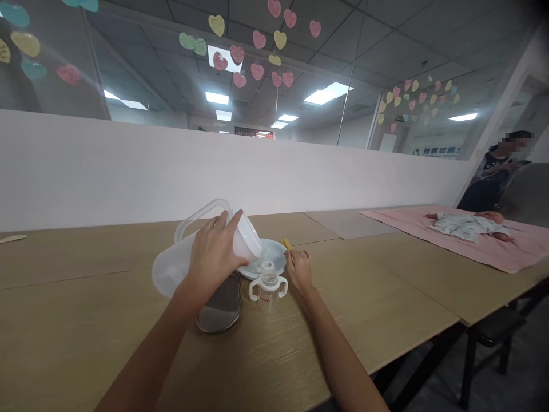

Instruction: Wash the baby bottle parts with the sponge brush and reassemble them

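Note:
My left hand (pixel 217 243) grips a translucent white pitcher (pixel 171 264), fingers wrapped over its body near the lid. The pitcher lies tilted, its lidded end lowered to the right over a white plate (pixel 278 256). At the plate's right rim, my right hand (pixel 300 269) has its fingers closed; a yellow stick-like piece (pixel 287 244) shows just beyond the fingertips. Whether they pinch that piece or the rim, I cannot tell. In front of the plate stands an uncapped clear baby bottle (pixel 268 294) with two white side handles. A small clear-and-white part (pixel 267 266) is behind its mouth.
A dark grey tray (pixel 219 312) lies left of the bottle, under the pitcher. On the right, a pink cloth (pixel 412 220) carries a clothed baby doll (pixel 465 226). A low wall (pixel 107 171) backs the table (pixel 386 309). A person (pixel 497 166) is at far right, beside a stool (pixel 493 329).

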### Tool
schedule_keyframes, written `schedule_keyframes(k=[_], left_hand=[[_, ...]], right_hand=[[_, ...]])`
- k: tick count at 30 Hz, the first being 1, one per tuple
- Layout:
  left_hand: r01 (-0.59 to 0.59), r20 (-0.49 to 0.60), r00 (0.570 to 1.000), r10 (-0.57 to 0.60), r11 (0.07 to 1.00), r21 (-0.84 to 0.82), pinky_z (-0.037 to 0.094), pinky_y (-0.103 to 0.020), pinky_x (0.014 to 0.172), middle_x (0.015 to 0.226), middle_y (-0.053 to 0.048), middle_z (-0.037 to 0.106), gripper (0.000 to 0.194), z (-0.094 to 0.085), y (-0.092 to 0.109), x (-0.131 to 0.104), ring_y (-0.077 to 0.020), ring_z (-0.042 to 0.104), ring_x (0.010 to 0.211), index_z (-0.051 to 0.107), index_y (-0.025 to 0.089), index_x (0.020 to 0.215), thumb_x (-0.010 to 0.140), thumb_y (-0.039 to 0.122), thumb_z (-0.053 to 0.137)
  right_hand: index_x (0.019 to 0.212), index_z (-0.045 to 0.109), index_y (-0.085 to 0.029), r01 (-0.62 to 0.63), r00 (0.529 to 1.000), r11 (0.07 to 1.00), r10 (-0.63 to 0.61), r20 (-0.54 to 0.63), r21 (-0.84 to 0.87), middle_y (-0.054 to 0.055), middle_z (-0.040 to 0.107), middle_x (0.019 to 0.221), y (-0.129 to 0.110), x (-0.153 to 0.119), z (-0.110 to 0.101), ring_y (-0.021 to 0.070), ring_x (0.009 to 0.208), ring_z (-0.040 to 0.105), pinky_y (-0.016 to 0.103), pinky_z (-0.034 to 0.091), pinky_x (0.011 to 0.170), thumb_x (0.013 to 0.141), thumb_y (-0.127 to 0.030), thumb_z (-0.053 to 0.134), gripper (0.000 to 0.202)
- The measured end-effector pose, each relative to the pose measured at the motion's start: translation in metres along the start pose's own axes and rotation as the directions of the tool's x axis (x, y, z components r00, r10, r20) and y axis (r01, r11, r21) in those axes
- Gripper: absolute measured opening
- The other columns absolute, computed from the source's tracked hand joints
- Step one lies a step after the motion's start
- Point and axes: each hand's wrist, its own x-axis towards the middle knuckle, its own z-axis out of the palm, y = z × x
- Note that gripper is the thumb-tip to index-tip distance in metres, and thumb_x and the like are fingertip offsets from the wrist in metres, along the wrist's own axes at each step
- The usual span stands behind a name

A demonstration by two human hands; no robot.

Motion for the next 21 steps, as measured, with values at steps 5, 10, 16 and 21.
schedule_keyframes(k=[5,10,16,21], left_hand=[[-0.065,0.016,0.998,0.065,0.997,0.034,0.038,-0.043,0.099,0.138,-0.013,0.042,0.087,0.011,0.011,-0.008,-0.0329,0.042,0.123,0.037,0.019,0.134,0.057,0.025,0.077],[-0.123,-0.026,0.992,0.124,0.992,0.036,0.037,-0.044,0.099,0.138,-0.013,0.041,0.084,0.019,0.016,-0.011,-0.0334,0.041,0.123,0.036,0.019,0.134,0.061,0.026,0.075],[0.005,-0.093,0.996,-0.008,0.999,-0.041,0.038,-0.043,0.099,0.137,-0.013,0.043,0.091,0.009,-0.009,0.002,-0.0329,0.042,0.123,0.034,0.019,0.136,0.058,0.036,0.077],[0.299,-0.251,0.903,-0.350,0.928,-0.220,0.039,-0.042,0.099,0.137,-0.009,0.045,0.095,0.005,-0.059,0.012,-0.0307,0.044,0.122,0.032,0.018,0.138,0.058,0.050,0.074]], right_hand=[[0.074,0.062,-0.017,0.002,1.000,1.000,-0.002,0.001,-0.017,0.007,0.067,0.076,0.000,0.003,0.000,0.0173,0.078,0.057,0.032,0.027,0.091,0.094,-0.032,0.029,0.042],[0.073,0.062,-0.016,0.003,1.000,1.000,-0.003,-0.001,-0.029,0.007,0.067,0.076,-0.001,0.003,-0.002,0.0176,0.078,0.057,0.032,0.026,0.092,0.093,-0.030,0.030,0.040],[0.074,0.062,-0.016,0.006,1.000,0.999,-0.005,0.016,-0.044,0.007,0.067,0.076,-0.002,0.002,-0.003,0.0176,0.079,0.057,0.031,0.027,0.091,0.094,-0.029,0.030,0.040],[0.074,0.063,-0.016,0.006,1.000,0.999,-0.006,0.015,-0.038,0.008,0.068,0.077,-0.002,0.002,-0.002,0.0174,0.078,0.058,0.032,0.027,0.091,0.094,-0.030,0.030,0.041]])
